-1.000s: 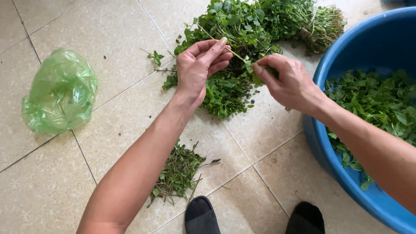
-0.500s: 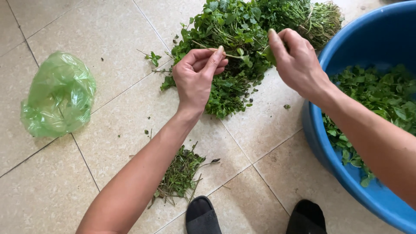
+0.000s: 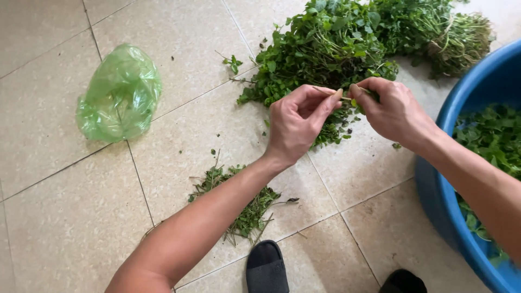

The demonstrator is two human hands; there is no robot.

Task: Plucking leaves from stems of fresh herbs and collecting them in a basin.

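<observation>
My left hand and right hand pinched one thin herb stem between closed fingertips; it looked light, limp and easily snapped.

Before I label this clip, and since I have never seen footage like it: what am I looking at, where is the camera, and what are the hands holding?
There is no machine here, only a person's two bare hands. The one picture comes from a camera worn on the person's head, looking down at a tiled floor.

The left hand and the right hand meet in the middle and pinch a thin herb stem between their fingertips.

Behind them lies a big pile of leafy greens on the floor. At the right stands a blue basin with picked leaves inside. Nearer the person is a small heap of bare stems. A crumpled green plastic bag lies at the left. The two dark slippers at the bottom edge are on the person's feet.
</observation>
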